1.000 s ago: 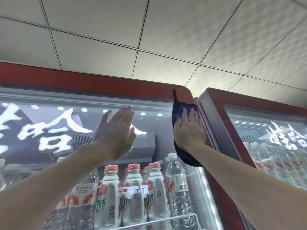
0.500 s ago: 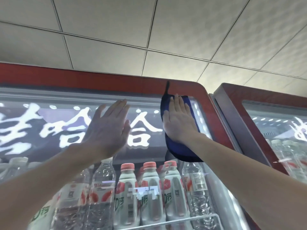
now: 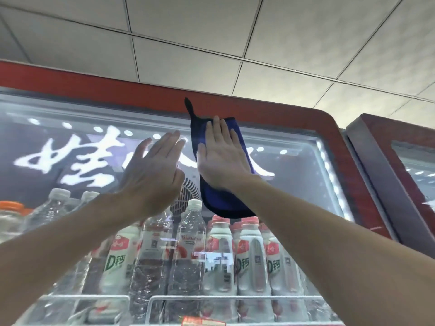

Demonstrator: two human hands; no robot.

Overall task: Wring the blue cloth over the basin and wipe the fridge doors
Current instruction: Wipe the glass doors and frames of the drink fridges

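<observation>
While right hand (image 3: 222,161) presses blue cloth (image 3: 220,203) flat below fridge door (image 3: 294,184) top edge, left hand (image 3: 153,175) straight-fingered beside — bare glass rightward.

I've got my left hand (image 3: 150,175) lifted high, palm forward, fingers straight and together. My right hand (image 3: 220,156) is just beside it, slightly higher, pressed flat, fingers straight, a little spread.
</observation>
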